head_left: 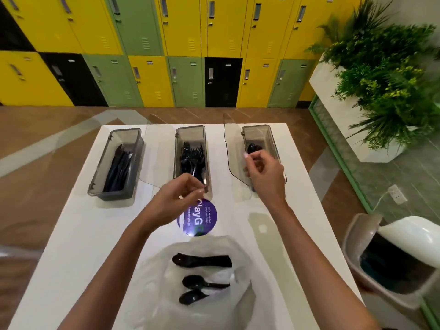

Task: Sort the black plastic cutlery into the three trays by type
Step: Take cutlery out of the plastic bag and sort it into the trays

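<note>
Sorting nearly done: spoons (201, 261) left nearest on the plastic bag (204, 313) on the white surface (71, 234). Farther, left hand (183, 191) pinching a fork at the middle tray (177, 151), right hand (262, 172) curled over the right tray (273, 141), contents unclear. Risk: fork catching the rim, dropping outside.
</note>
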Available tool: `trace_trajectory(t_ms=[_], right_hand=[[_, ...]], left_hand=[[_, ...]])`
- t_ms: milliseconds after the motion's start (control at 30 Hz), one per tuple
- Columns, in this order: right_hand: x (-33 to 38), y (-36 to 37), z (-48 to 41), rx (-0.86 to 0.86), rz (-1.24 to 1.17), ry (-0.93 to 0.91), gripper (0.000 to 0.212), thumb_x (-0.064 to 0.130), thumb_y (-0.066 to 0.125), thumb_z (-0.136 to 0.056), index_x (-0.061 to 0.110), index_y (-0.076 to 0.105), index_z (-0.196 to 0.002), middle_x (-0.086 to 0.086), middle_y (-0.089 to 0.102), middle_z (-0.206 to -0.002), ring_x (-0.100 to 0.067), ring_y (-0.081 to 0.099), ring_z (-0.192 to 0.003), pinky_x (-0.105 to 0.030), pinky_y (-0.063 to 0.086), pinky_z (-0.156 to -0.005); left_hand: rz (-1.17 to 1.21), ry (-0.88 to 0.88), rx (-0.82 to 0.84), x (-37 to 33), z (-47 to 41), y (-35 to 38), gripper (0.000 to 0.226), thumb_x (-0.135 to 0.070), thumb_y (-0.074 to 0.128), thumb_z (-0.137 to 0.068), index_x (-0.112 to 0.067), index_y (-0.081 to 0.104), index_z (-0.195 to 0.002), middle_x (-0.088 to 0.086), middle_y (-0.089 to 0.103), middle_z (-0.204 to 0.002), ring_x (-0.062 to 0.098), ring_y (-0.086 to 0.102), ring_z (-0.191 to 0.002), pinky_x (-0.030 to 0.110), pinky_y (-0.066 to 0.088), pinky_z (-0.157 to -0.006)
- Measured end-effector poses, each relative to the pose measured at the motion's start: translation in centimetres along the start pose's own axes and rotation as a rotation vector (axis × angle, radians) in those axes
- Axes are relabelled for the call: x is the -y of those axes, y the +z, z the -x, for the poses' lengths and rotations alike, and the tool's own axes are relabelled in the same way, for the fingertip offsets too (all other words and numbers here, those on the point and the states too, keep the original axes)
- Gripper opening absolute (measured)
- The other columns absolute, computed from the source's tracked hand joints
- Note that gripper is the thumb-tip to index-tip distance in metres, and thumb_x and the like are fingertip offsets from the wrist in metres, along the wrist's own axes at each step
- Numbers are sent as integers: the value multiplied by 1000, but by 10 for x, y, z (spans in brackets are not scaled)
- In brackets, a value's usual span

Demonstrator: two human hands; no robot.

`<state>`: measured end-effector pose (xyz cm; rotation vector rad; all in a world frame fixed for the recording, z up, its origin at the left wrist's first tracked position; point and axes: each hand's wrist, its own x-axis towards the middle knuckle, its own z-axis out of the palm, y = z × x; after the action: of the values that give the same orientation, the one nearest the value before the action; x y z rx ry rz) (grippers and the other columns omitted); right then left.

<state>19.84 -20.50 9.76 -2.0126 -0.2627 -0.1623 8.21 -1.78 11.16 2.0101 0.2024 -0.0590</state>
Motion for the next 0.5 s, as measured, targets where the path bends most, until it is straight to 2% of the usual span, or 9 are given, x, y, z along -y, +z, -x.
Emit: trace_trajectory(t_ms=[100,200,267,333,400,500], right_hand=[[24,-4,32,370,-158,56,22,22,60,-93,2,64,-86,-7,67,-66,-7,61,-53,-18,51,-51],[36,-2,59,756,-128,130,25,21,58,-95,-3,63,-88,-15,70,-73,-13,65,-57,-22,53,-53],[41,3,76,966,-31,176,23,19,54,-97,-1,64,-91,-16,71,-81,-17,68,-65,-22,55,-60],[40,11,93,1157,81,200,23,16,50,-98,1,66,-97,-16,72,-90,-21,70,-77,-27,59,-72],[35,22,107,1308,247,157,25,17,49,-97,2,67,-107,-15,72,-102,-21,70,-87,-31,57,-85],[23,44,129,1412,569,40,30,24,48,-97,11,66,-117,-11,68,-116,-20,63,-96,-31,47,-86]], left_hand=[[-106,-88,154,9,30,-11,11,-19,64,-89,-12,61,-97,7,69,-88,9,64,-72,20,50,-62],[-458,-153,172,27,47,-9,39,-33,74,-80,-20,55,-111,0,58,-113,13,55,-99,16,47,-73],[-622,-226,159,38,56,-6,55,-40,74,-78,-25,47,-124,1,47,-129,17,43,-115,25,44,-88],[-660,-319,189,49,63,0,65,-44,73,-77,-24,42,-130,5,40,-134,23,36,-122,33,39,-97],[-664,-371,211,61,71,8,69,-48,73,-76,-23,41,-131,6,39,-134,26,34,-124,36,37,-99],[-656,-407,154,75,80,21,63,-49,68,-80,-19,42,-129,9,41,-132,28,38,-123,37,38,-98]])
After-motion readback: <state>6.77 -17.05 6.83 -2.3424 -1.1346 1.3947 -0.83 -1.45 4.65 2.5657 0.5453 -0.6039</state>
